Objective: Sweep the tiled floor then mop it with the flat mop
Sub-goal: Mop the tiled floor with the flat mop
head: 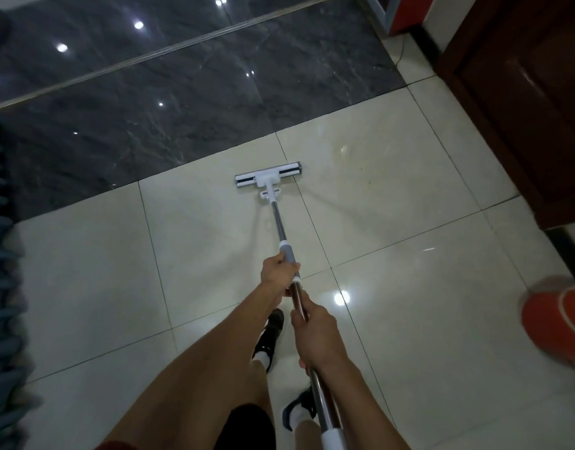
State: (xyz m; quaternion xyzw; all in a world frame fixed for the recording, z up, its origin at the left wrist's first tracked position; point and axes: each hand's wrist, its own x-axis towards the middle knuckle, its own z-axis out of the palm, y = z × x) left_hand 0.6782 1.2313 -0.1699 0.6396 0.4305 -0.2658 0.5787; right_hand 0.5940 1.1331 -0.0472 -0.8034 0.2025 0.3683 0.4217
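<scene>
Closest in, two bare forearms reach forward over the person's dark shoes (273,336) and white socks, both hands on the flat mop's pole (278,222). At the far left edge a blurred grey-blue ribbed shape (0,287) runs down the frame; what it is cannot be told. Beyond it, dark glossy marble tiles (149,118) with a metal strip (169,50) across them fill the upper left, meeting the pale tiled floor (409,336) along a slanted line. The left hand (276,271) is wrapped round the grey collar of the pole, fingers curled tight on it. The right hand (315,329), nearer the body, grips the brown section just behind, fingers closed round it. The flat mop's white head (268,179) lies flat on a pale tile, just short of the dark marble, with a faint yellowish smear (354,157) on the tile to its right. A dark wooden door (523,108) stands at upper right, and a blurred orange round object (558,319) sits at the right edge. No writing can be read.
</scene>
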